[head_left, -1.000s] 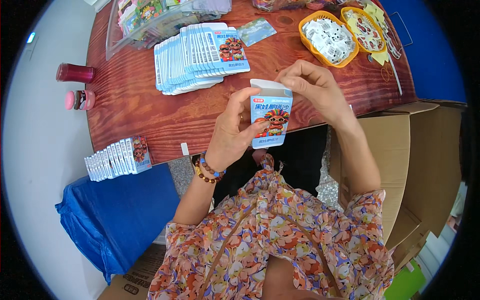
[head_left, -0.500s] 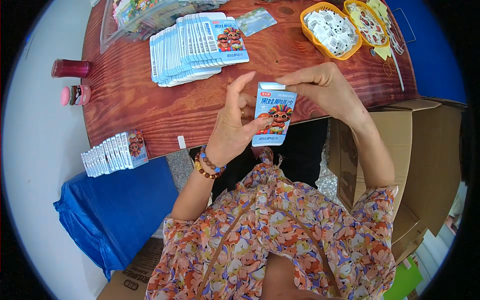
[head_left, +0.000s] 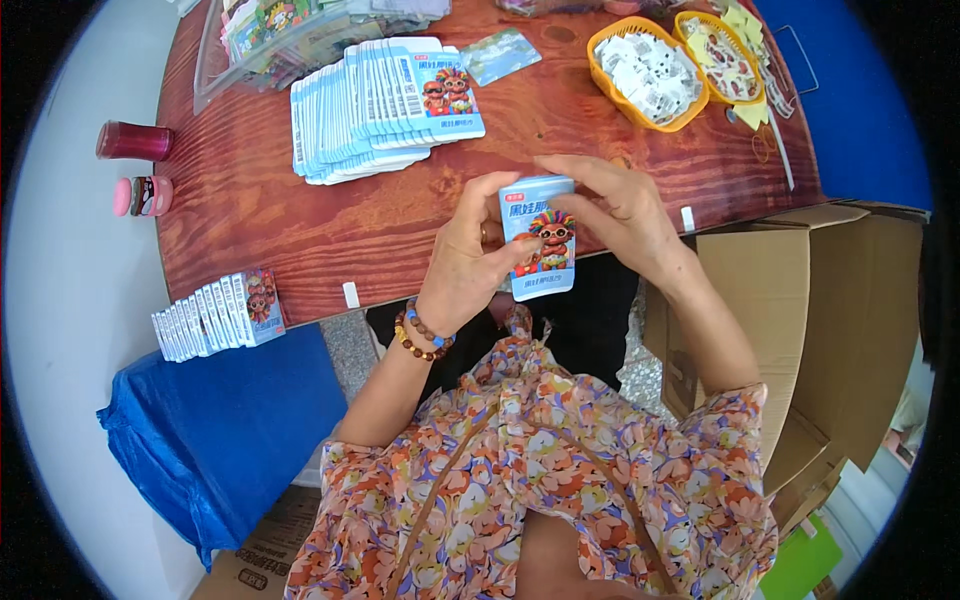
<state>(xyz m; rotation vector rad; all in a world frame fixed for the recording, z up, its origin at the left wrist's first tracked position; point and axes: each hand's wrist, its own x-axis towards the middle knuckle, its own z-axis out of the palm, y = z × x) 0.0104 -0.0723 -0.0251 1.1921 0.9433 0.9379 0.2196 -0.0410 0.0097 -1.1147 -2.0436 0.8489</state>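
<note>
Small light-blue carton [head_left: 540, 238] (cartoon figures printed on front) held upright above the table edge.

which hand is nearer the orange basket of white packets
Right. The right hand sits just below the orange basket, on the small blue box. The left hand grips the box's other side, lower and further left.

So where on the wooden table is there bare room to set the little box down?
Bare wood lies between the fanned stack of flat blue cartons and the table's near edge, left of the left hand. Another patch sits between that stack and the orange basket of white sachets. The far edge is crowded with a clear tray and baskets.
</note>
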